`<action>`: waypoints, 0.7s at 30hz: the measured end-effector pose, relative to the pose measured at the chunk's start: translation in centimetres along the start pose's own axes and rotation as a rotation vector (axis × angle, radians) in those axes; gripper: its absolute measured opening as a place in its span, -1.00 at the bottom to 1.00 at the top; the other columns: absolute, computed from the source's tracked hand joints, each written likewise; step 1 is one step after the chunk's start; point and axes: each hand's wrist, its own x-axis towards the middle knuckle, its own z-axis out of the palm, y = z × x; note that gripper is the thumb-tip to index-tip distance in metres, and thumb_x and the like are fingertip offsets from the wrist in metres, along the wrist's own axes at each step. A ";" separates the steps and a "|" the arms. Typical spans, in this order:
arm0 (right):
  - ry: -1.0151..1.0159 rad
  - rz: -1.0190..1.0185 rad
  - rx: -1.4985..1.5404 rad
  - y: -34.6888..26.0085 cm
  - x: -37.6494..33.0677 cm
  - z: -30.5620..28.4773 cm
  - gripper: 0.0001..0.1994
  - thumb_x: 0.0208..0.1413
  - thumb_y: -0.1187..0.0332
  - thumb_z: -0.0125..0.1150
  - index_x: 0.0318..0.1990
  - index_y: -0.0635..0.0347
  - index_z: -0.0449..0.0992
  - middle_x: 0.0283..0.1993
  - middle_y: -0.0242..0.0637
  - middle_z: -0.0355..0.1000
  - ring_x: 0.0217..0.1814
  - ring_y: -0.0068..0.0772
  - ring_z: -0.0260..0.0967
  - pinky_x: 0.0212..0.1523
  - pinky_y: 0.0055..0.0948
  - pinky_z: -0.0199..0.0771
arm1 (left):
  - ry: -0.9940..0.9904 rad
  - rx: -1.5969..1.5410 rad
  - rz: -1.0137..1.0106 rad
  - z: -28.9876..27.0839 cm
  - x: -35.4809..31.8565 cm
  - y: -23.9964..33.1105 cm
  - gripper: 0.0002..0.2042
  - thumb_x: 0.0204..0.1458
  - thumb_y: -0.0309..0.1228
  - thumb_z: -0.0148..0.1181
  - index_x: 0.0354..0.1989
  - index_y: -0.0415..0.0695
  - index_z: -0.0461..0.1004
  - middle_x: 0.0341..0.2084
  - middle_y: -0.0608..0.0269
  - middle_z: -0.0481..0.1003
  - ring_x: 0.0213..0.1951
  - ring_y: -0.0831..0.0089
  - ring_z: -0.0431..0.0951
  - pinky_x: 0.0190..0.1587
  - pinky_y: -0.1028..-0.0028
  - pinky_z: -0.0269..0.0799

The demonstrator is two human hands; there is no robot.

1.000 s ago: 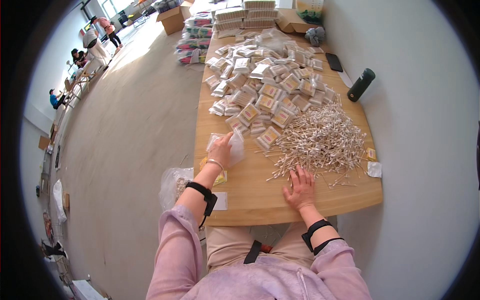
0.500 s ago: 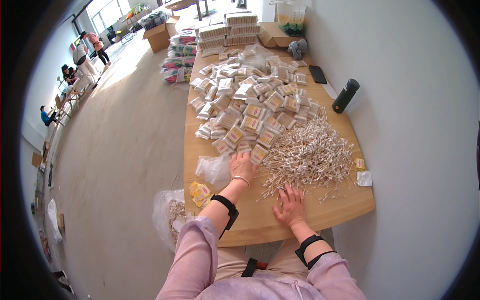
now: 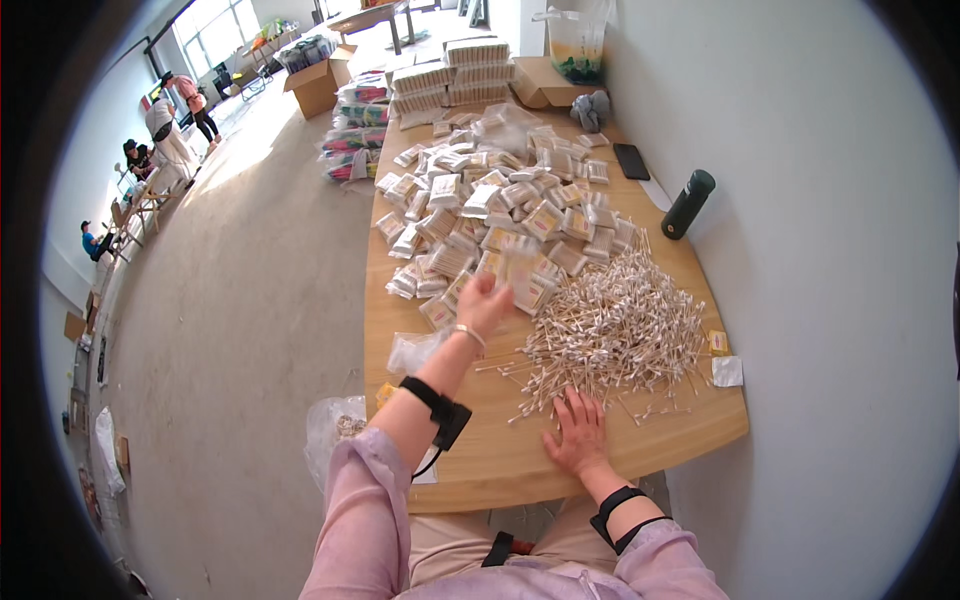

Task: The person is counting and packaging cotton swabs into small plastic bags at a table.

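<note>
My left hand is raised over the near edge of the packet heap, its fingers closed on a small packet of cotton swabs that motion smears. Behind it spreads a big heap of clear packets of cotton swabs, some with yellow labels. To the right lies a pile of loose cotton swabs. My right hand rests flat on the table at the pile's near edge, fingers spread and touching a few swabs. Next to my left wrist lie clear plastic bags. My left forearm partly covers the yellow cards.
A dark green bottle and a black phone are on the wooden table by the wall. Stacked packs and a cardboard box stand at the far end. A plastic bag of swabs sits beside the table's left edge.
My left hand has lifted off the table and moved away from me, now with a swab packet in it. My right hand stays on the table, slightly nearer me.
</note>
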 end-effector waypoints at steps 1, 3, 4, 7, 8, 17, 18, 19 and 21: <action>-0.010 0.013 -0.005 0.4 -0.1 -0.1 -0.37 -0.15 0.09 0.22 0.13 0.08 0.27 0.28 -0.20 0.05 0.33 -0.13 -0.07 0.34 -0.09 -0.20 | 0.145 -0.094 0.048 1.4 0.4 1.7 -0.64 -0.19 -0.47 0.28 -0.19 -0.35 0.40 -0.47 0.14 0.50 -0.42 0.38 0.54 -0.34 0.49 0.44; -0.021 0.022 0.004 0.4 0.2 -0.2 -0.37 -0.14 0.10 0.22 0.14 0.07 0.25 0.28 -0.20 0.04 0.33 -0.13 -0.08 0.34 -0.10 -0.21 | 0.300 -0.174 0.086 2.1 0.2 2.0 -0.64 -0.21 -0.50 0.29 -0.21 -0.37 0.39 -0.44 0.13 0.49 -0.42 0.37 0.54 -0.34 0.48 0.44; -0.028 0.023 0.013 0.2 0.4 -0.2 -0.37 -0.14 0.10 0.22 0.14 0.07 0.25 0.28 -0.20 0.04 0.33 -0.13 -0.08 0.34 -0.10 -0.21 | 0.259 0.087 0.239 1.4 0.5 0.9 -0.64 -0.22 -0.50 0.30 -0.20 -0.35 0.40 -0.41 0.13 0.49 -0.40 0.36 0.54 -0.33 0.47 0.45; -0.009 0.026 0.011 0.6 0.4 0.0 -0.37 -0.14 0.09 0.21 0.14 0.07 0.26 0.29 -0.20 0.04 0.33 -0.16 -0.08 0.35 -0.11 -0.21 | 0.019 0.476 0.327 1.2 -1.2 -1.7 -0.69 -0.09 -0.48 0.20 -0.13 -0.28 0.40 -0.41 0.16 0.53 -0.36 0.48 0.55 -0.34 0.52 0.46; -0.022 0.029 0.001 0.8 0.4 0.1 -0.37 -0.14 0.08 0.20 0.14 0.06 0.26 0.29 -0.21 0.04 0.34 -0.17 -0.08 0.35 -0.11 -0.21 | -0.056 0.620 0.217 1.6 -2.1 -2.6 -0.72 -0.09 -0.48 0.20 -0.17 -0.27 0.43 -0.43 0.15 0.54 -0.38 0.49 0.55 -0.33 0.52 0.46; -0.014 0.027 0.003 0.7 0.1 0.5 -0.38 -0.15 0.06 0.20 0.13 0.07 0.28 0.26 -0.19 0.09 0.33 -0.15 -0.04 0.33 -0.08 -0.19 | -0.132 0.528 0.096 4.7 0.9 -6.1 -0.75 -0.05 -0.50 0.12 -0.16 -0.28 0.47 -0.41 0.20 0.56 -0.40 0.48 0.53 -0.26 0.52 0.44; -0.022 0.030 0.000 0.7 0.0 0.5 -0.37 -0.15 0.07 0.20 0.13 0.07 0.28 0.26 -0.19 0.09 0.32 -0.15 -0.04 0.33 -0.08 -0.19 | -0.148 0.442 -0.021 5.1 1.4 -6.1 -0.75 -0.03 -0.52 0.09 -0.14 -0.29 0.46 -0.39 0.21 0.56 -0.36 0.48 0.53 -0.23 0.52 0.43; -0.022 0.034 -0.003 0.7 0.0 0.6 -0.37 -0.15 0.07 0.20 0.13 0.07 0.28 0.26 -0.19 0.09 0.32 -0.15 -0.04 0.33 -0.08 -0.19 | -0.153 0.440 -0.021 5.3 2.0 -6.1 -0.75 -0.03 -0.52 0.09 -0.14 -0.29 0.46 -0.39 0.21 0.56 -0.36 0.48 0.53 -0.23 0.52 0.43; -0.017 0.021 0.008 0.8 0.1 0.6 -0.37 -0.15 0.07 0.20 0.13 0.07 0.28 0.26 -0.19 0.09 0.32 -0.15 -0.04 0.33 -0.08 -0.19 | -0.174 0.293 -0.033 5.3 3.2 -6.1 -0.72 -0.01 -0.56 0.01 -0.09 -0.32 0.43 -0.28 0.18 0.53 -0.27 0.50 0.49 -0.18 0.55 0.40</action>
